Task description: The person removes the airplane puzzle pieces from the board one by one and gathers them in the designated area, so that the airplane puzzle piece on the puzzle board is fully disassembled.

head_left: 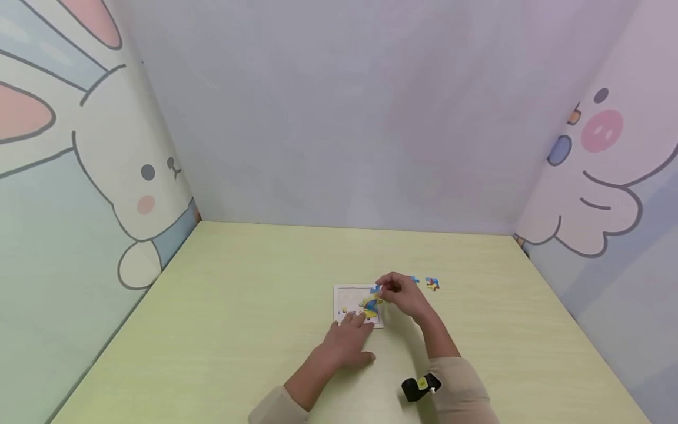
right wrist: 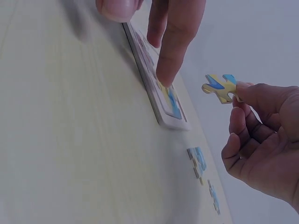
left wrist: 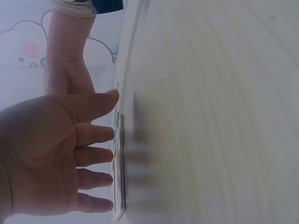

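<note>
My left hand (head_left: 346, 343) lies with its fingers (left wrist: 96, 157) spread over the near edge of a white-framed jigsaw tray (head_left: 335, 299). In the left wrist view those fingers are straight, with their tips at the tray. My right hand (right wrist: 271, 135) pinches a yellow and blue jigsaw piece (right wrist: 220, 88) between thumb and forefinger. That piece is held up in the air, above the tray's right side. Inside the tray lie several fitted pieces (head_left: 371, 307) in yellow and blue; the left fingers cover part of them.
Two loose groups of pieces lie right of the tray: one jigsaw piece (head_left: 432, 284) in full sight, another blue piece (head_left: 415, 279) partly behind the right hand. A black wrist camera (head_left: 421, 387) sits at the right sleeve. Walls with cartoon animals border the pale yellow table (head_left: 238, 306).
</note>
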Available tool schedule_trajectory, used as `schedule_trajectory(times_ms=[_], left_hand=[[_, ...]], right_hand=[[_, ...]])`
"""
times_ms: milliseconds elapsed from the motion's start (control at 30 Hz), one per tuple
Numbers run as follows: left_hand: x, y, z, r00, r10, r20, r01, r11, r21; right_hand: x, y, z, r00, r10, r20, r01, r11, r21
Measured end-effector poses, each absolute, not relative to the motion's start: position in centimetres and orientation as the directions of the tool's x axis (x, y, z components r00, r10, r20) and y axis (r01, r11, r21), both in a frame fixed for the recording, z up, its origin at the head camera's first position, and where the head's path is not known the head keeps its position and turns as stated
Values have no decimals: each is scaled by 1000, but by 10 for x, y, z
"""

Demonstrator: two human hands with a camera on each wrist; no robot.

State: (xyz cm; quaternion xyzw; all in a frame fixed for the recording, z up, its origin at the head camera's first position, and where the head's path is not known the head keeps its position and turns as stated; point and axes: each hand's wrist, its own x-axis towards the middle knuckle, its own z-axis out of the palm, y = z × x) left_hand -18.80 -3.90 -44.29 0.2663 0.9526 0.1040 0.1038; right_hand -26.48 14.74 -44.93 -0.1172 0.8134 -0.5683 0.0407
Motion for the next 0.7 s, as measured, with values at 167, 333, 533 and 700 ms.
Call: schedule_trajectory(times_ms=[167,333,533,700], left_hand=[[-189,-33,-442,-841,521,-146,476,841,256],[-189,-27,-443,-845,516,-142,474,844,251],[-188,-21,-449,-839,514,-179,480,854,202],[-192,-22,-450,-832,520,-193,489,852,188]], right_hand=[[-266,157,-454,-971,-223,91,-154,285,-946],[-264,166,-458,-977,-198,85,-137,268,-954],[-263,176,-459,-984,-164,73,-119,292,-949],[-265,188,-455,-991,-113,71,-99,271,-958]])
